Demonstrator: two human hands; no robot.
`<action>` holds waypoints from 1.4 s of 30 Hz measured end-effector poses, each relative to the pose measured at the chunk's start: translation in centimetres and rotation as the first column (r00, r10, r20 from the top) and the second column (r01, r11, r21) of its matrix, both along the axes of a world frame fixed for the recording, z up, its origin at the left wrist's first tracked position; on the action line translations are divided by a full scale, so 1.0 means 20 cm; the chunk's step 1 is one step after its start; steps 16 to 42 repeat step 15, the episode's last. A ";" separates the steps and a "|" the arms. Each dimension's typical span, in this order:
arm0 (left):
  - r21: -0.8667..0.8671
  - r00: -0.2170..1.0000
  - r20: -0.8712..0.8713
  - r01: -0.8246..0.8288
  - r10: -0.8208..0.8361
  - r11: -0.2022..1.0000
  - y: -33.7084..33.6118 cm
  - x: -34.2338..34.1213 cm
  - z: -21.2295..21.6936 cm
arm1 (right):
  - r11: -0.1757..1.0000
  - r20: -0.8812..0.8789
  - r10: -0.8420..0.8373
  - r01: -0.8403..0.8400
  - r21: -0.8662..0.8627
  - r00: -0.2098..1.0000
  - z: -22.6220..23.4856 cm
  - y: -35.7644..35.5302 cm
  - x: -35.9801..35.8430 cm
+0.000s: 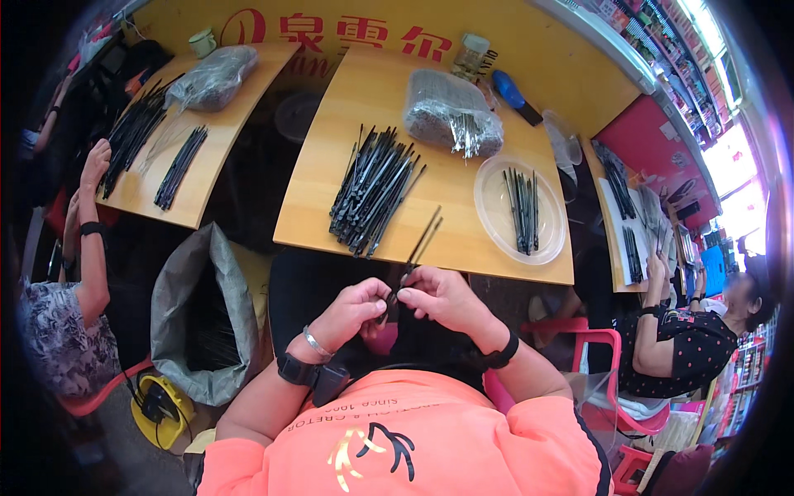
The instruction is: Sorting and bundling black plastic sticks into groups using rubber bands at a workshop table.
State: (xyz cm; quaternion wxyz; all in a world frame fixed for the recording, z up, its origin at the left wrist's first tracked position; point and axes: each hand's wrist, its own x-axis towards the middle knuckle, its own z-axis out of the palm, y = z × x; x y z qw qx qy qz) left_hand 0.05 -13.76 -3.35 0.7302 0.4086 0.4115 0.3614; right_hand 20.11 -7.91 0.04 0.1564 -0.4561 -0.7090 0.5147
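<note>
My right hand [438,298] pinches two thin black strips [425,238], which point up and to the right over the table's near edge. My left hand [357,311] is closed just beside it, with its fingers at the dark lower ends of the strips. What exactly lies inside the left fingers is partly hidden. Beyond my hands, a thick pile of similar black strips [370,192] lies on the wooden table [318,157]. To the right, a round clear plastic lid or tray [490,219] carries a small row of black strips [520,211].
A clear bag of thin pieces [453,112], a jar [471,54] and a blue object [508,88] sit at the table's back. On the floor at left stands an open grey sack [178,318]. People work at side tables: a hand [97,161] at left, another person [662,339] at right.
</note>
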 end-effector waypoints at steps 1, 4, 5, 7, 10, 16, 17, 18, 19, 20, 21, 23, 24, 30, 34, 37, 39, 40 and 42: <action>0.008 1.000 0.001 0.002 -0.002 1.000 0.00 0.00 0.00 | 0.935 -0.165 -0.084 0.020 -0.355 0.983 0.00 0.00 -0.01; 0.030 0.998 -0.003 0.059 -0.059 0.998 -0.01 0.00 0.02 | 0.930 -0.253 -0.109 0.008 -0.368 0.961 -0.03 0.02 -0.02; 0.034 0.998 -0.003 0.058 -0.058 0.998 -0.01 0.00 0.02 | 0.935 -0.277 -0.116 0.011 -0.355 0.954 -0.03 0.02 -0.03; 0.069 1.000 -0.002 -0.004 0.004 0.998 -0.02 0.01 0.04 | 0.944 -0.269 -0.128 0.035 -0.327 0.954 -0.02 0.02 -0.07; 0.078 0.999 0.009 -0.041 0.040 0.996 -0.01 0.00 0.01 | 0.961 -0.252 -0.124 0.054 -0.270 0.960 0.03 0.02 -0.12; -0.041 0.983 0.157 -0.088 0.094 0.995 0.00 -0.04 0.03 | 0.970 -0.201 -0.111 0.062 -0.236 0.973 0.07 0.07 -0.11; -0.041 0.983 0.157 -0.088 0.094 0.995 0.00 -0.04 0.03 | 0.970 -0.201 -0.111 0.062 -0.236 0.973 0.07 0.07 -0.11; -0.041 0.983 0.157 -0.088 0.094 0.995 0.00 -0.04 0.03 | 0.970 -0.201 -0.111 0.062 -0.236 0.973 0.07 0.07 -0.11; -0.041 0.983 0.157 -0.088 0.094 0.995 0.00 -0.04 0.03 | 0.970 -0.201 -0.111 0.062 -0.236 0.973 0.07 0.07 -0.11; -0.041 0.983 0.157 -0.088 0.094 0.995 0.00 -0.04 0.03 | 0.970 -0.201 -0.111 0.062 -0.236 0.973 0.07 0.07 -0.11; -0.041 0.983 0.157 -0.088 0.094 0.995 0.00 -0.04 0.03 | 0.970 -0.201 -0.111 0.062 -0.236 0.973 0.07 0.07 -0.11; -0.041 0.983 0.157 -0.088 0.094 0.995 0.00 -0.04 0.03 | 0.970 -0.201 -0.111 0.062 -0.236 0.973 0.07 0.07 -0.11; -0.041 0.983 0.157 -0.088 0.094 0.995 0.00 -0.04 0.03 | 0.970 -0.201 -0.111 0.062 -0.236 0.973 0.07 0.07 -0.11; -0.041 0.983 0.157 -0.088 0.094 0.995 0.00 -0.04 0.03 | 0.970 -0.201 -0.111 0.062 -0.236 0.973 0.07 0.07 -0.11; -0.041 0.983 0.157 -0.088 0.094 0.995 0.00 -0.04 0.03 | 0.970 -0.201 -0.111 0.062 -0.236 0.973 0.07 0.07 -0.11; -0.041 0.983 0.157 -0.088 0.094 0.995 0.00 -0.04 0.03 | 0.970 -0.201 -0.111 0.062 -0.236 0.973 0.07 0.07 -0.11; -0.041 0.983 0.157 -0.088 0.094 0.995 0.00 -0.04 0.03 | 0.970 -0.201 -0.111 0.062 -0.236 0.973 0.07 0.07 -0.11; -0.041 0.983 0.157 -0.088 0.094 0.995 0.00 -0.04 0.03 | 0.970 -0.201 -0.111 0.062 -0.236 0.973 0.07 0.07 -0.11; -0.041 0.983 0.157 -0.088 0.094 0.995 0.00 -0.04 0.03 | 0.970 -0.201 -0.111 0.062 -0.236 0.973 0.07 0.07 -0.11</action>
